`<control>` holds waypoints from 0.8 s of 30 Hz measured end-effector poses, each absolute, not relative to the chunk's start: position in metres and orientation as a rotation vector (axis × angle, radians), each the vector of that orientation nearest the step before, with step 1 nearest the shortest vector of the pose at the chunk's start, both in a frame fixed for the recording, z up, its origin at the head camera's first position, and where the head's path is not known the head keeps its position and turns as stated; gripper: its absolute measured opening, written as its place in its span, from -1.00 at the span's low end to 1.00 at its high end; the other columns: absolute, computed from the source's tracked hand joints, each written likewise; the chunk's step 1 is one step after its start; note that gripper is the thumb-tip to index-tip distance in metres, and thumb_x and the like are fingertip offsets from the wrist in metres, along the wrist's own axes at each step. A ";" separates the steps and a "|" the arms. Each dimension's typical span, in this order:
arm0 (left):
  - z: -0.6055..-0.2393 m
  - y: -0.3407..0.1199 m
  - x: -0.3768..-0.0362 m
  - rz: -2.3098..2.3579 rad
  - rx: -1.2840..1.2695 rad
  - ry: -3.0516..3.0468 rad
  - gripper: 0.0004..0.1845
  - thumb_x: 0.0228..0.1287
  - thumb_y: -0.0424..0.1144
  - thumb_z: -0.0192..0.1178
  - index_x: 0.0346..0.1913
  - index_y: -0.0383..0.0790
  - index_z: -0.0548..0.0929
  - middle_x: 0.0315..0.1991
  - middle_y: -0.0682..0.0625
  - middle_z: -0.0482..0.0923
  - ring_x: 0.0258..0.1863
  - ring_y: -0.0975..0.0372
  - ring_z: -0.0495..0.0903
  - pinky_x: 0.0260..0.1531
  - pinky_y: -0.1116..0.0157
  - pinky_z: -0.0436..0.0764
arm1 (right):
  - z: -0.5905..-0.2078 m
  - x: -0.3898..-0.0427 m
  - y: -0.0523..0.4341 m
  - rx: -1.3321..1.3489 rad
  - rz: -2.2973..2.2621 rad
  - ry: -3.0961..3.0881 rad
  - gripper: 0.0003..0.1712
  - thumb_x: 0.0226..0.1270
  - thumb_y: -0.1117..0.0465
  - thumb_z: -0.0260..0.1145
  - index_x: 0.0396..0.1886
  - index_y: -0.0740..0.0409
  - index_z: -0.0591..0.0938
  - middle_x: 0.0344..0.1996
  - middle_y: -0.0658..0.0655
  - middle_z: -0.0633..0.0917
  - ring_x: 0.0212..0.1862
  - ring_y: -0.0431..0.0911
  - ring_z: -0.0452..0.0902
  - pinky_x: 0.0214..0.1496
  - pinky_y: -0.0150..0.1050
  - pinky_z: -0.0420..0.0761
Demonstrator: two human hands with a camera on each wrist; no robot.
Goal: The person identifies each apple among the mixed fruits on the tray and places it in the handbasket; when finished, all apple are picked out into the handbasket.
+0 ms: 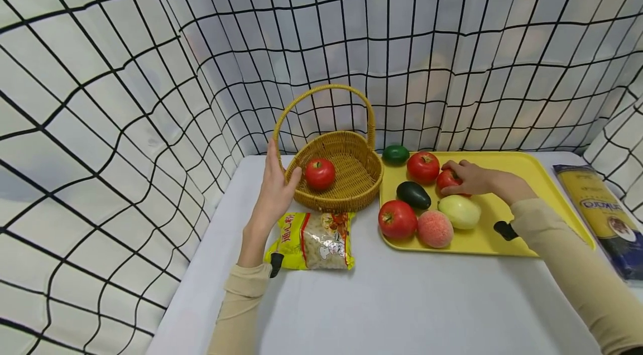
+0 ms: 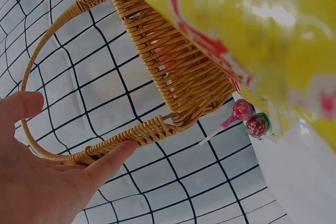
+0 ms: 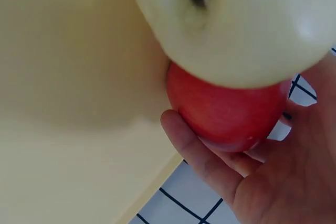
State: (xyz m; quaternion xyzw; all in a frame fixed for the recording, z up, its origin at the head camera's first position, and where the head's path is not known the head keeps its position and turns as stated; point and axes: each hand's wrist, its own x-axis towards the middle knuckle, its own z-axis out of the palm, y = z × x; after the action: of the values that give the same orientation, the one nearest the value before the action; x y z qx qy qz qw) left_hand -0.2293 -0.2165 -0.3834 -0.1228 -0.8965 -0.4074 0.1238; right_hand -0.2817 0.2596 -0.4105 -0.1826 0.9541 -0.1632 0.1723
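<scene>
Head view, gripped apple point(image 1: 446, 180): on yellow tray point(image 1: 502, 161), inside the curled fingers; round, no clear long axis.
Right hand point(image 1: 472, 177): nearer one, fingers grasping gripped apple.
Pale fruit point(image 1: 459, 212): right at the apple's near side, tight clearance.
Basket point(image 1: 358, 168): left of the apple, past tray edge; another red apple point(image 1: 320, 174) inside.
Left hand point(image 1: 277, 185): fingers straight against basket handle point(image 1: 329, 87), not clenched.

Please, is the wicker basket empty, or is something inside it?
Not empty: in the head view, one red apple lies inside the wicker basket; no other thing shows in it.
</scene>
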 end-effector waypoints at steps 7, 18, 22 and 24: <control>-0.383 -0.213 -0.227 -1.192 -0.348 -2.619 -0.06 0.61 0.08 -0.06 0.65 0.02 -0.51 0.69 0.08 -0.56 0.70 0.09 -0.40 0.65 -0.10 -0.11 | -0.412 -0.278 0.261 -0.504 -0.436 2.813 -0.18 0.36 -0.16 0.37 0.38 0.27 0.35 0.07 0.51 0.48 0.07 0.33 0.50 0.13 0.30 0.56; -0.385 -0.217 -0.224 -1.170 -0.339 -2.624 -0.06 0.61 0.01 -0.03 0.66 -0.05 -0.46 0.69 0.07 -0.53 0.71 0.05 -0.35 0.64 -0.13 -0.06 | -0.383 -0.242 0.274 -0.346 -0.653 2.957 -0.10 0.45 -0.18 0.28 0.51 0.27 0.21 0.27 0.62 0.31 0.18 0.45 0.38 0.14 0.37 0.52; -0.385 -0.217 -0.227 -1.166 -0.349 -2.621 -0.06 0.61 0.07 -0.06 0.66 -0.04 -0.48 0.69 0.07 -0.55 0.71 0.07 -0.37 0.65 -0.12 -0.07 | -0.363 -0.222 0.275 -0.309 -0.704 3.008 -0.11 0.46 -0.21 0.26 0.53 0.20 0.21 0.27 0.59 0.31 0.15 0.42 0.37 0.09 0.38 0.53; -0.384 -0.217 -0.228 -1.168 -0.356 -2.614 -0.06 0.61 0.08 -0.07 0.66 -0.03 -0.48 0.69 0.07 -0.55 0.71 0.08 -0.37 0.65 -0.11 -0.08 | -0.354 -0.212 0.275 -0.292 -0.720 3.031 -0.10 0.45 -0.23 0.26 0.55 0.17 0.21 0.27 0.58 0.31 0.16 0.40 0.37 0.07 0.38 0.54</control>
State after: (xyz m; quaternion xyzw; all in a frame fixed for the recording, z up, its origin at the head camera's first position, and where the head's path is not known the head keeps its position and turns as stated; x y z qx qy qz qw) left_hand -0.2279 -0.2173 -0.3843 -0.1225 -0.8986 -0.4014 0.1280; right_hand -0.2120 0.2754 -0.3540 -0.0935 0.9686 -0.2302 0.0064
